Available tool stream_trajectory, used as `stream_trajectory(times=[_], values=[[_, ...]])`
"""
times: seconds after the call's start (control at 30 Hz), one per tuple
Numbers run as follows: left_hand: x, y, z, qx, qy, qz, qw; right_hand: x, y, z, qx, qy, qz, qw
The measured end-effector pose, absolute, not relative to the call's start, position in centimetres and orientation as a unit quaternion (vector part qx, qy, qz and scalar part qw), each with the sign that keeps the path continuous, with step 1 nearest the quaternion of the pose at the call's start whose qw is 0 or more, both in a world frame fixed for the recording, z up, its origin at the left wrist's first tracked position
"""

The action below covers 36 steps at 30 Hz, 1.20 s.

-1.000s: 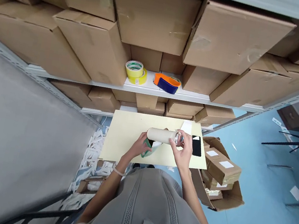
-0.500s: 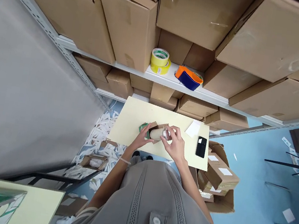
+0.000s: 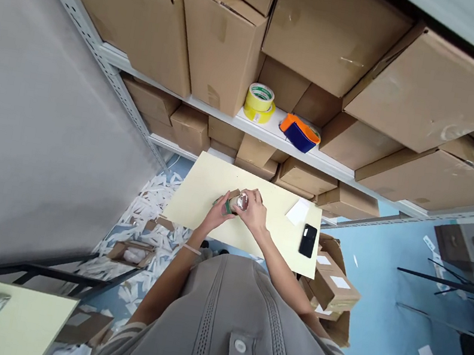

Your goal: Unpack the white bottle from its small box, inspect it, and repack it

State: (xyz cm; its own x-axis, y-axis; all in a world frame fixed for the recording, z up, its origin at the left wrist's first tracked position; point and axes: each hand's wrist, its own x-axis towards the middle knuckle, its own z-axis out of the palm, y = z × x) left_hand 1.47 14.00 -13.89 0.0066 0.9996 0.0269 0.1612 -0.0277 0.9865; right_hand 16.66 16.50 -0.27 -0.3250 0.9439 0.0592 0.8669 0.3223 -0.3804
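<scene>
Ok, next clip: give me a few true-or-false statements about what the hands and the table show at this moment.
1. Both hands are on the small cardboard box: the left hand and the right hand meet at the small cardboard box. True.
2. A shiny cap end shows between the two hands. True.
3. The black phone is in the right hand. False: it lies on the table, apart from the hand, to its right.
4. The yellow tape rolls sit on the table. False: they are on the shelf above it, beside the orange and blue tape dispenser.
5. A white paper lies on the table near the phone. True.
</scene>
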Motion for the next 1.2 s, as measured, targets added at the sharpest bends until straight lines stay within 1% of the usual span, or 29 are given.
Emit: stream_trajectory(times=[0.13,0.3,0.47,0.53,0.63,0.73,0.8,0.93,1.0,1.13,1.2], values=[[1.8,13.4,-14.3,0.522,0.539,0.493,0.44,15.3,17.0,-3.2,-0.6,-0.787,0.124,0.081],[2.2,13.2,-14.7,0.496,0.551,0.515,0.431,14.5,17.9,-5.8,-0.594,-0.794,0.111,0.072],[1.8,13.9,-14.7,0.49,0.569,0.514,0.414,14.0,18.2,-6.0,-0.566,-0.81,0.144,0.059],[1.5,13.9,-14.6,0.498,0.573,0.507,0.408,14.3,18.0,-5.7,-0.55,-0.814,0.167,0.086],[0.9,13.8,-14.2,0.521,0.569,0.497,0.397,15.8,18.0,-5.4,-0.522,-0.812,0.189,0.179],[0.4,13.5,-13.5,0.548,0.576,0.477,0.375,17.8,18.7,-5.9,-0.571,-0.734,0.208,0.302],[0.3,13.5,-13.1,0.562,0.586,0.462,0.357,18.7,19.5,-6.7,-0.623,-0.645,0.263,0.356],[0.8,13.8,-12.4,0.578,0.599,0.454,0.318,18.7,20.9,-8.2,-0.648,-0.497,0.441,0.373],[1.1,13.9,-12.3,0.58,0.6,0.461,0.302,17.9,21.2,-8.3,-0.623,-0.47,0.495,0.382],[1.4,13.9,-12.2,0.603,0.601,0.447,0.275,16.4,21.0,-7.3,-0.548,-0.513,0.516,0.412],[1.3,13.7,-12.3,0.609,0.601,0.441,0.271,15.9,20.8,-6.8,-0.513,-0.564,0.508,0.4]])
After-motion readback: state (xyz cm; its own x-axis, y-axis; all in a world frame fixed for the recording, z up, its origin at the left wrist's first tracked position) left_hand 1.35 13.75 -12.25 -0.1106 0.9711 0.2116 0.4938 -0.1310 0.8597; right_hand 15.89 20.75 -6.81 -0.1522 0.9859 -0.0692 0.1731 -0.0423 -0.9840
